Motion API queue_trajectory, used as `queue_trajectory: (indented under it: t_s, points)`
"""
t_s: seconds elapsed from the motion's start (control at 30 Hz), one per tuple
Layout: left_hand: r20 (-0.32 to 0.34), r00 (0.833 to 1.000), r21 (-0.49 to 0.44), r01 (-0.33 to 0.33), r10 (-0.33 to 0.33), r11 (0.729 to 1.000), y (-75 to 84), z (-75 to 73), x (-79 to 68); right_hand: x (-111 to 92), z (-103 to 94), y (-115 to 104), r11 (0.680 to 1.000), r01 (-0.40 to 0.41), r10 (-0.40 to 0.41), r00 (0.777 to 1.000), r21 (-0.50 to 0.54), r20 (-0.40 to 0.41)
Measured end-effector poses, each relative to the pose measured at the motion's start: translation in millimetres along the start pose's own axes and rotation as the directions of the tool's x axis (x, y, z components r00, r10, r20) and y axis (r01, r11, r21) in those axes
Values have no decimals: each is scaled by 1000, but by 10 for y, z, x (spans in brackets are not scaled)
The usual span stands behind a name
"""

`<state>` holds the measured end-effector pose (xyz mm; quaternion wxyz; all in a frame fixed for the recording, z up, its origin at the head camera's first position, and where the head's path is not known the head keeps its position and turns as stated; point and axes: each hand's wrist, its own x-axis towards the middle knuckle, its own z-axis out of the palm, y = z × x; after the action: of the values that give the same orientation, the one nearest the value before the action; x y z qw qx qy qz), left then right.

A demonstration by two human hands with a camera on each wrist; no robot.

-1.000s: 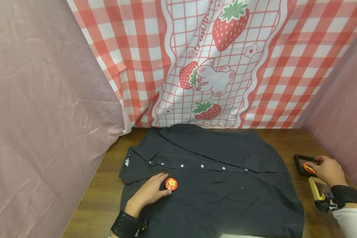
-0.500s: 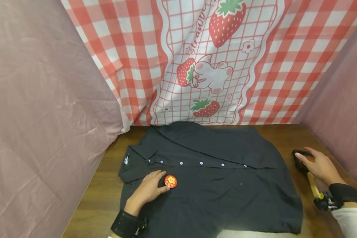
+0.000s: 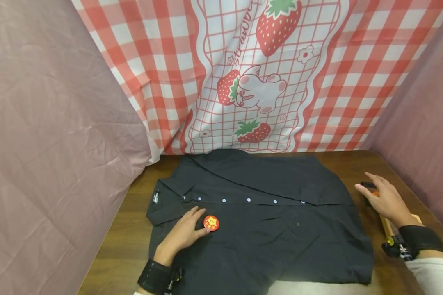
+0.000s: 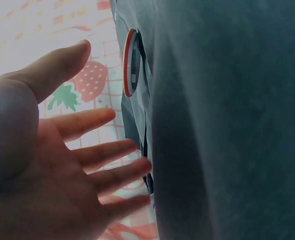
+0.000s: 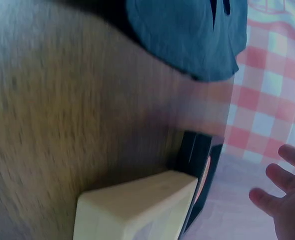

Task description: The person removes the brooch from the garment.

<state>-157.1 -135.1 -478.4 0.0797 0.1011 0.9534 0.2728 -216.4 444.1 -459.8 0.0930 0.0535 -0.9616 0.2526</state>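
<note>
A dark short-sleeved shirt [image 3: 266, 250] lies spread on the wooden table, its row of pale buttons running across the middle. On it rests a round red pin badge [image 3: 211, 223] with a yellow star figure. Beside that badge is my left hand [image 3: 182, 232], fingers spread, thumb tip at its lower edge; in the left wrist view the badge [image 4: 131, 62] stands apart from the fingers. Over at the right, my right hand [image 3: 387, 203] hovers with extended fingers above a black tray [image 5: 191, 150]. An orange-red round piece [image 3: 375, 193] shows inside the tray, partly hidden by the hand.
A light wooden box [image 5: 137, 200] sits against the black tray, partly under the right wrist. Behind the table [image 3: 118, 229] hangs a red checked strawberry cloth [image 3: 162, 73]. Pink cloth walls [image 3: 59, 143] close off both sides.
My right hand has risen off the orange-red piece in the black tray, its fingers opening and shifting left. The left hand stays beside the badge on the shirt. The head view has shifted slightly.
</note>
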Motion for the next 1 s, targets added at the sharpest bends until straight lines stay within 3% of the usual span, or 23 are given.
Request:
queue_trajectory:
  t_s: [0.3, 0.57, 0.8, 1.0]
  points:
    - [-78, 997, 37, 28, -25, 999, 16, -3, -1, -12, 72, -96, 999, 48, -49, 998, -11, -44]
    - [-59, 997, 24, 44, -42, 999, 7, -1, 7, -72, 133, -157, 1000, -4, 3, 1000, 14, 20]
    - [-37, 998, 22, 46, -46, 999, -4, 15, 13, -91, 231, -238, 999, 21, -20, 1000, 27, -16]
    - [-60, 997, 25, 54, -52, 998, 7, -2, 6, -69, 283, -311, 997, 59, -57, 998, 58, -33]
